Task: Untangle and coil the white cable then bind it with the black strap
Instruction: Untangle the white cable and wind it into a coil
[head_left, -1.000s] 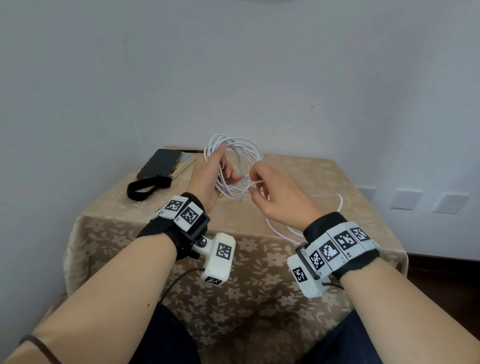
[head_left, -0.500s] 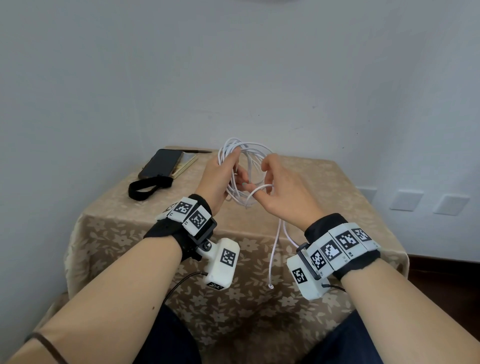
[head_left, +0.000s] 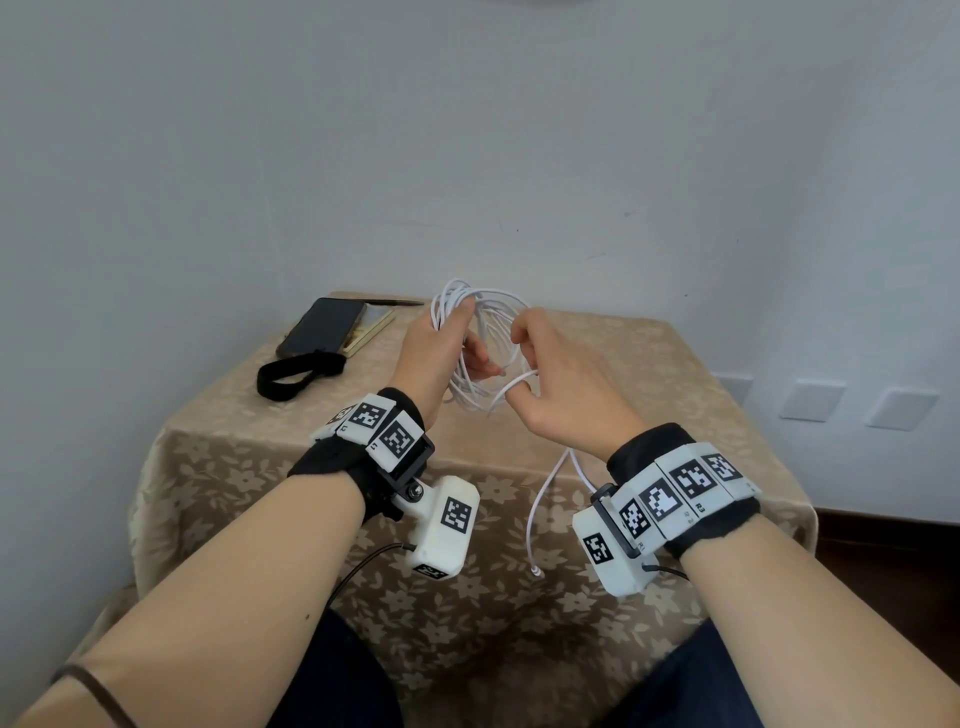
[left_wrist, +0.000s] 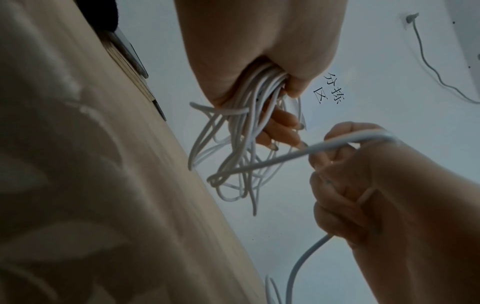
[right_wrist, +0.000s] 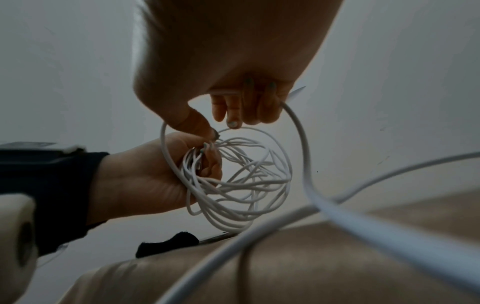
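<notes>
We see the white cable (head_left: 480, 353) coiled upright at frame centre, its tail hanging down. Our left hand (head_left: 434, 358) grips the loops; our right hand (head_left: 558, 384) curls round one strand. The black strap (head_left: 296, 374) lies mid-left; its fastening is unclear.

I hold the white cable (head_left: 480, 353) above the table (head_left: 649, 364) as a loose bundle of thin loops, one free end dangling past the table's front edge. The black strap (head_left: 296, 375) lies looped flat on the table's far left corner.
</notes>
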